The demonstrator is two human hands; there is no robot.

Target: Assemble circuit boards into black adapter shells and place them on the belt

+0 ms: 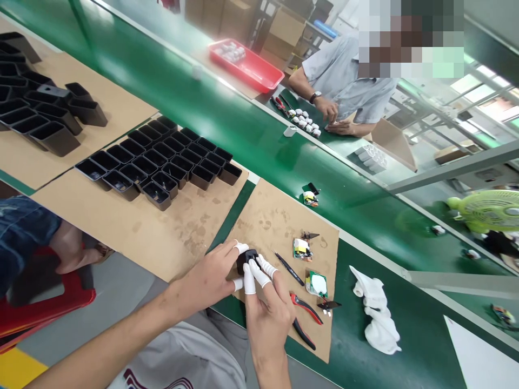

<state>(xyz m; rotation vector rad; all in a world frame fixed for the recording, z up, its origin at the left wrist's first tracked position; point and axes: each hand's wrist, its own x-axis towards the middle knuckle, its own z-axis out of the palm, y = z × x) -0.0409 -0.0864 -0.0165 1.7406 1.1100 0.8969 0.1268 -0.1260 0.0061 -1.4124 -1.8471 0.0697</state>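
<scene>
My left hand [211, 275] and my right hand [265, 308], both with white finger cots on the fingertips, are closed together around a small black plastic housing [245, 259] over a brown cardboard sheet [279, 216]. Just right of my hands lie thin black tweezers [288, 268], a small circuit board [302, 249] with a yellow part, a green and white round part [317, 283] and red-handled cutters [305, 316]. Rows of empty black housings [160, 162] stand on cardboard to the upper left.
A green conveyor belt [227, 108] runs diagonally. Across it a person in a grey shirt [344, 75] handles small white parts beside a red tray [247, 65]. White cloth gloves [377, 310] lie at right. A green fan [490, 208] sits far right. More black housings [36, 102] are stacked upper left.
</scene>
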